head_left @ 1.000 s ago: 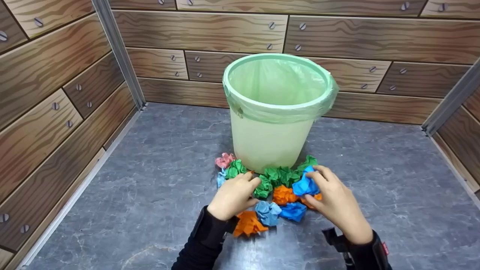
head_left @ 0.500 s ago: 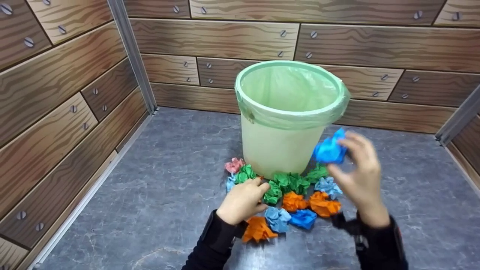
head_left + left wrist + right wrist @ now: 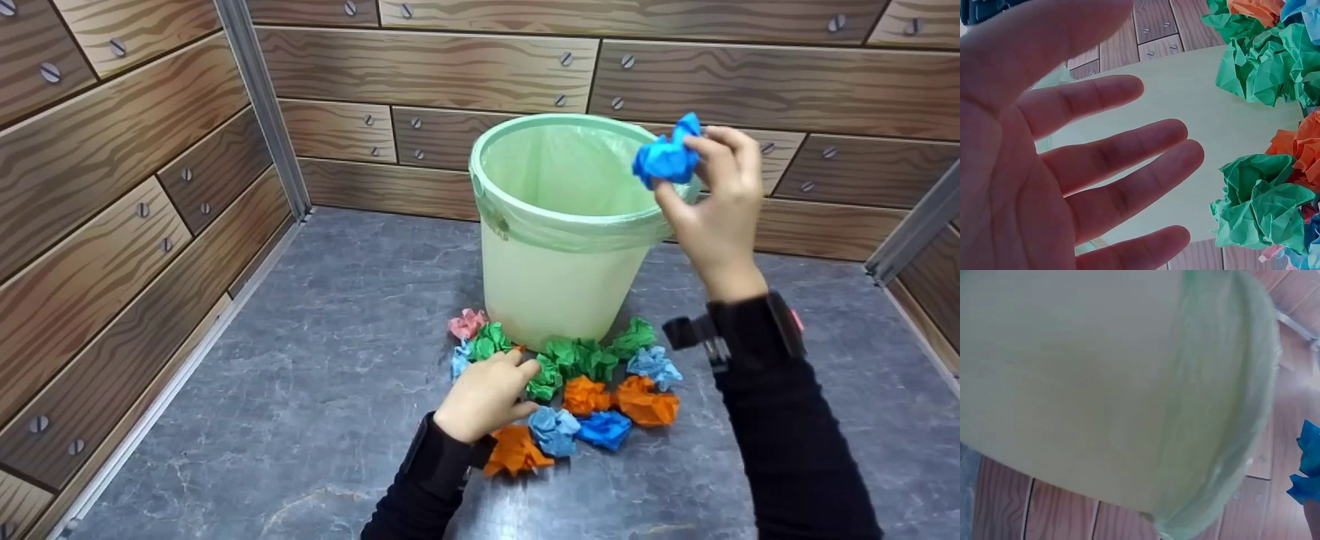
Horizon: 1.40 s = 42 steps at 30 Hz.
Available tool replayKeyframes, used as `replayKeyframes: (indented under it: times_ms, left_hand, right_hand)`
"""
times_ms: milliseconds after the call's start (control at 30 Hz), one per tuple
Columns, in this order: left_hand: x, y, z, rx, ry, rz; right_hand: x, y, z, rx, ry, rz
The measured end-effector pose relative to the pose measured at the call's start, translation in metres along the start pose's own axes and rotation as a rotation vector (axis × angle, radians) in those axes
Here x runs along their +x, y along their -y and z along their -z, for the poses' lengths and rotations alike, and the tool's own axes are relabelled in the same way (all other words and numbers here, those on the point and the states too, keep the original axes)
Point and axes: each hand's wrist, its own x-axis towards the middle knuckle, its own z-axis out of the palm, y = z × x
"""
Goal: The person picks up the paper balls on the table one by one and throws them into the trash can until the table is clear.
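Observation:
My right hand (image 3: 720, 202) pinches a crumpled blue paper ball (image 3: 666, 159) between thumb and fingers, level with the right side of the bin's rim. The same blue paper ball (image 3: 1310, 464) shows at the edge of the right wrist view. The bin (image 3: 559, 285) is pale green and upright, lined with a translucent green bag (image 3: 570, 232). My left hand (image 3: 487, 394) hovers over the paper balls in front of the bin. In the left wrist view its fingers (image 3: 1145, 185) are spread and relaxed, with nothing in the palm. Close by lies a green paper ball (image 3: 1264, 202).
Several crumpled balls lie at the bin's foot: orange paper (image 3: 646, 401), light blue paper (image 3: 553, 431), dark blue paper (image 3: 604, 429), green paper (image 3: 581, 358) and pink paper (image 3: 467, 323). Wood-patterned panels (image 3: 427, 64) wall in the grey marbled surface (image 3: 360, 300) at the back and sides.
My right hand has lifted the blue paper ball from the pile up to the bin's rim, uncovering a light blue ball. The left hand has stayed over the pile.

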Motion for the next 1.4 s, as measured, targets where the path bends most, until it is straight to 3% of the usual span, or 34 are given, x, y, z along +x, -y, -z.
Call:
replayKeyframes:
  times_ms: [233,800,1133,1400]
  left_hand:
    - [0.001,0.000,0.001,-0.006,0.025,0.011]
    - [-0.001,0.001,0.003,-0.010,0.015,0.015]
    - [0.000,-0.001,0.002,0.002,-0.015,0.008]
    - [0.000,-0.001,0.004,0.004,-0.017,0.000]
  right_hand:
    - [0.004,-0.013,-0.011,-0.118,0.155,-0.048]
    - [-0.017,-0.012,-0.004,-0.090,0.134,0.013]
    - [-0.068,0.006,0.014,-0.085,0.083,0.079]
    - [-0.125,0.015,0.013,-0.124,0.192,0.067]
